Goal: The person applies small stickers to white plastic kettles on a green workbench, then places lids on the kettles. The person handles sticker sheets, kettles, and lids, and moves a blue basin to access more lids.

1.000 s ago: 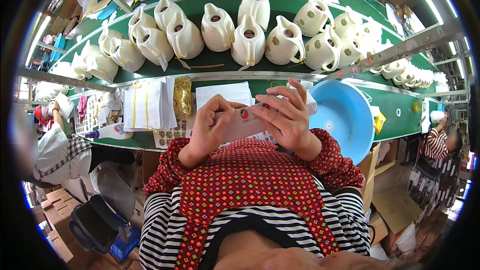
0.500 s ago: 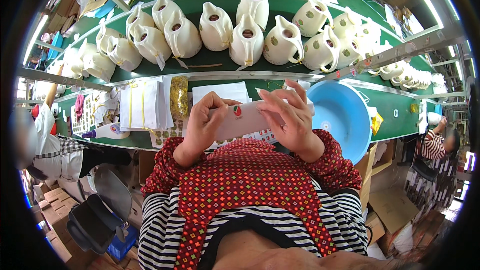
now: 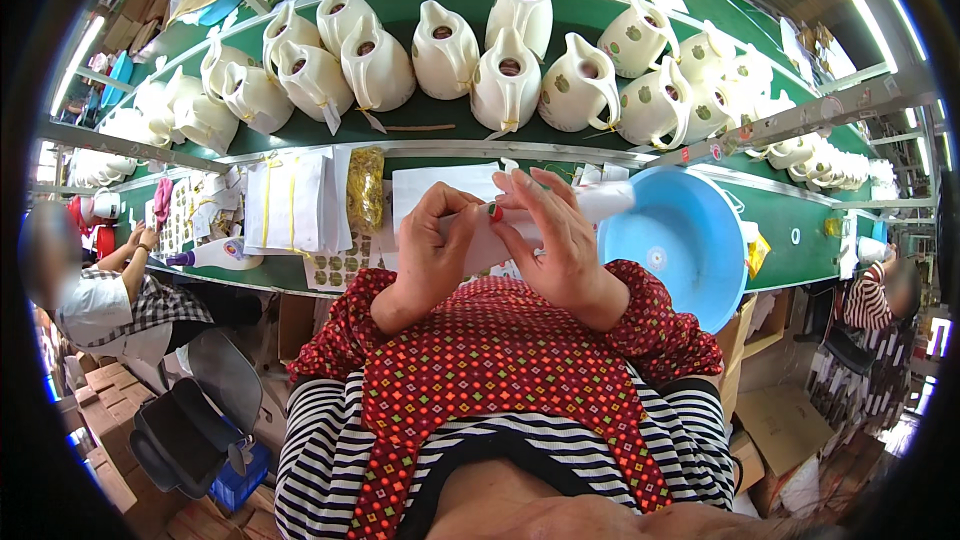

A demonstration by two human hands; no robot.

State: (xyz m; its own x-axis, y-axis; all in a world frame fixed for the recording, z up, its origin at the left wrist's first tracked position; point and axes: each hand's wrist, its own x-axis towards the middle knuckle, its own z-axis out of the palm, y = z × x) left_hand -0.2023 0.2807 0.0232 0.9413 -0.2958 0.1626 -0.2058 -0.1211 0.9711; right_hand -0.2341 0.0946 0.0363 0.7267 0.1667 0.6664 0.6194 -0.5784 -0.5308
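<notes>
Above my lap, both hands work on a whitish, translucent label strip (image 3: 606,201). Its right part sticks out past my right hand toward the blue basin. Thumb and curled fingers of my left hand (image 3: 430,252) pinch the strip's left part. My right hand (image 3: 556,245) has its thumb and index finger closed near a small red and green label (image 3: 495,212), with the other fingers raised. The label sits between the two sets of fingertips. Whether it is still stuck to the strip I cannot make out. White paper sheets (image 3: 425,182) lie behind my hands.
A blue basin (image 3: 690,290) stands at my right. Several cream jugs (image 3: 378,70) line the green shelf (image 3: 440,130) ahead. Bundled white papers (image 3: 285,205), gold ties (image 3: 365,190) and a white bottle (image 3: 225,254) lie to the left. Other people sit at both sides.
My hands have come closer together, and the strip, stretched flat before, now tilts with its right part beyond my right hand. My right fingertips moved to the label. The person at left lowered an arm.
</notes>
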